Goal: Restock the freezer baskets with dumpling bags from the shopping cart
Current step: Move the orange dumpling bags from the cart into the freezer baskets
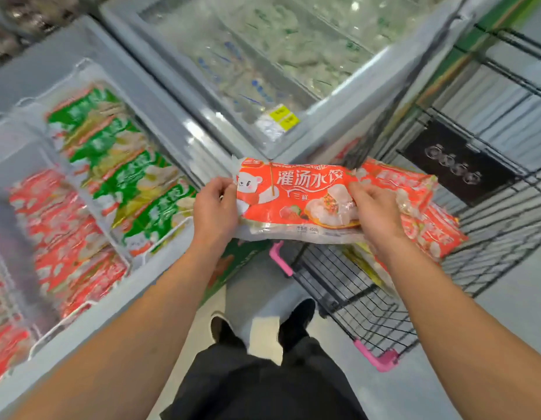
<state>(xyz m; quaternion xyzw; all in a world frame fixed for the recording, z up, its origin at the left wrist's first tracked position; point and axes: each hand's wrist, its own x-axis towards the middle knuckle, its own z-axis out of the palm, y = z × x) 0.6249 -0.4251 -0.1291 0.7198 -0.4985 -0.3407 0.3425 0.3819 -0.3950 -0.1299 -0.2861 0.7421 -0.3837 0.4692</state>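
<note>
Head view, nearest first: black trousers and black shoes [296, 318] at 6 o'clock on a pale floor [511, 301]. Both forearms reach forward. The left hand [214, 211] grips the left end of an orange-red dumpling bag [293, 201], fingers curled round its edge; the right hand [374, 214] pinches the right end, fingers curled over the face. The bag is held flat, print up, at centre — above the near corner of the wire shopping cart [369, 301], which sits at 4 o'clock with pink corner guards. More orange-red bags [427, 225] lie in the cart, just beyond the right hand.

Judgement: the step in hand is carrying the bag to the freezer. It should be swung toward 9 o'clock, kept level, and laid on the matching orange-red stack [66, 237] — not on the green bags [117, 165] beside it.

The open chest freezer [117, 301] holds white wire baskets. At 12 o'clock a second freezer [339, 116] shows pale, blurred goods and yellow price tags [283, 117].
</note>
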